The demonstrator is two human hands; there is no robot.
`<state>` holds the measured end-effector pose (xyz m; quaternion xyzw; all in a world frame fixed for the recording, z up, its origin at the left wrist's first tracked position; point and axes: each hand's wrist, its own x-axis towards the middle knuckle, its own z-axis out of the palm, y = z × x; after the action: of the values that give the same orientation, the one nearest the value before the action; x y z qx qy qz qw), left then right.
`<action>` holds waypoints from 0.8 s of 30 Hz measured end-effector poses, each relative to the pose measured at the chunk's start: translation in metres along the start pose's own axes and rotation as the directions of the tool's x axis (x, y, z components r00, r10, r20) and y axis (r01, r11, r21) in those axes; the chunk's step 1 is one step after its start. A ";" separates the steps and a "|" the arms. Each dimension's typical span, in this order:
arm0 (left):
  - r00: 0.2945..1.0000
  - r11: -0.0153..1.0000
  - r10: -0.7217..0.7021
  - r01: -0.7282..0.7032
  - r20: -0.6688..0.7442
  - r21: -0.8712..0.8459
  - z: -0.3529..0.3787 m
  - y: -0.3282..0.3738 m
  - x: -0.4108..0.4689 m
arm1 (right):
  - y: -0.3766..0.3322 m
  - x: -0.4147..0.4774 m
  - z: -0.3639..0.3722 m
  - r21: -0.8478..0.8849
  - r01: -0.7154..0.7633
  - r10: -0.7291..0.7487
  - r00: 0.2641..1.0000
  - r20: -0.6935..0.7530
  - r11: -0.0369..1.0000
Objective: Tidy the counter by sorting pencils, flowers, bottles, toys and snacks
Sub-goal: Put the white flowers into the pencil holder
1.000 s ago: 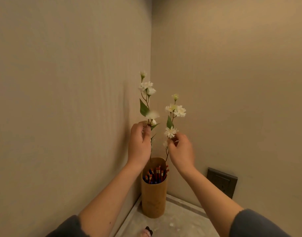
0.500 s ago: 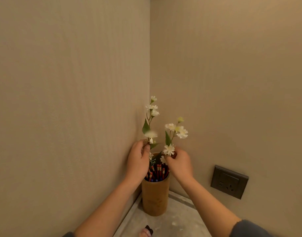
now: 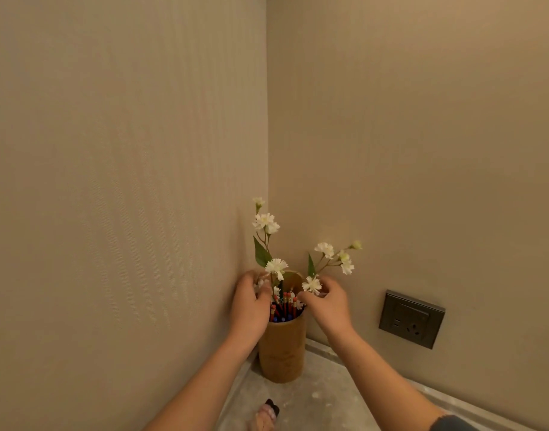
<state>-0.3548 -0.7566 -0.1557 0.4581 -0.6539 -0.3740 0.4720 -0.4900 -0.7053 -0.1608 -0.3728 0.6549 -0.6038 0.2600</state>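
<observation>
Both hands, left hand (image 3: 251, 301) and right hand (image 3: 327, 301), pinch thin flower stems (image 3: 268, 244) low at the pencil-filled tube (image 3: 282, 346), blooms above the grip; light, floppy, best held low on stems.

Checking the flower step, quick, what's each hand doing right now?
Left hand: closed on the taller flower sprig.
Right hand: closed on the shorter flower sprig.

No text, label, brand or number can be read anywhere in view.
</observation>
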 end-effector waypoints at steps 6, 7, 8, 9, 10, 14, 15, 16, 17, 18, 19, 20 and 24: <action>1.000 0.999 -0.017 0.017 0.010 -0.040 -0.010 0.000 -0.018 | 0.001 -0.036 -0.017 -0.025 -0.140 0.141 0.990 0.012 0.990; 1.000 0.998 -0.017 0.018 0.015 -0.062 -0.012 0.001 -0.022 | 0.001 -0.043 -0.021 -0.021 -0.154 0.155 0.988 0.013 0.988; 1.000 0.996 -0.019 0.020 0.018 -0.083 -0.015 0.002 -0.026 | 0.000 -0.051 -0.024 -0.019 -0.167 0.167 0.986 0.012 0.986; 1.000 0.994 -0.022 0.025 0.022 -0.106 -0.018 0.003 -0.032 | -0.001 -0.061 -0.028 -0.018 -0.175 0.176 0.984 0.011 0.984; 0.999 0.992 -0.030 0.033 0.026 -0.122 -0.020 0.003 -0.037 | 0.000 -0.068 -0.030 -0.014 -0.184 0.184 0.983 0.015 0.983; 0.992 0.985 -0.093 0.103 0.083 -0.135 -0.030 0.005 -0.061 | 0.000 -0.102 -0.037 0.009 -0.206 0.206 0.978 0.030 0.978; 0.990 0.984 -0.102 0.115 0.096 -0.137 -0.033 0.005 -0.068 | -0.001 -0.109 -0.038 0.017 -0.209 0.209 0.977 0.031 0.978; 0.988 0.983 -0.109 0.123 0.106 -0.140 -0.036 0.005 -0.075 | -0.002 -0.116 -0.039 0.023 -0.210 0.209 0.977 0.032 0.978; 0.986 0.981 -0.117 0.132 0.116 -0.140 -0.039 0.005 -0.082 | -0.003 -0.123 -0.040 0.028 -0.207 0.206 0.978 0.034 0.978; 0.984 0.979 -0.127 0.144 0.126 -0.142 -0.042 0.005 -0.089 | -0.004 -0.130 -0.041 0.034 -0.202 0.200 0.979 0.037 0.979; 0.980 0.976 -0.139 0.160 0.140 -0.148 -0.045 0.006 -0.096 | -0.005 -0.136 -0.042 0.037 -0.194 0.193 0.980 0.041 0.980; 0.975 0.971 -0.154 0.179 0.158 -0.160 -0.048 0.006 -0.104 | -0.007 -0.143 -0.043 0.035 -0.188 0.186 0.982 0.044 0.982; 0.946 0.958 -0.170 0.225 0.277 -0.180 -0.057 0.015 -0.134 | -0.013 -0.167 -0.054 0.011 -0.175 0.174 0.983 0.053 0.985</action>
<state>-0.2859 -0.6277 -0.1628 0.4168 -0.6174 -0.5426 0.3882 -0.4329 -0.5389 -0.1588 -0.3277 0.6734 -0.5738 0.3315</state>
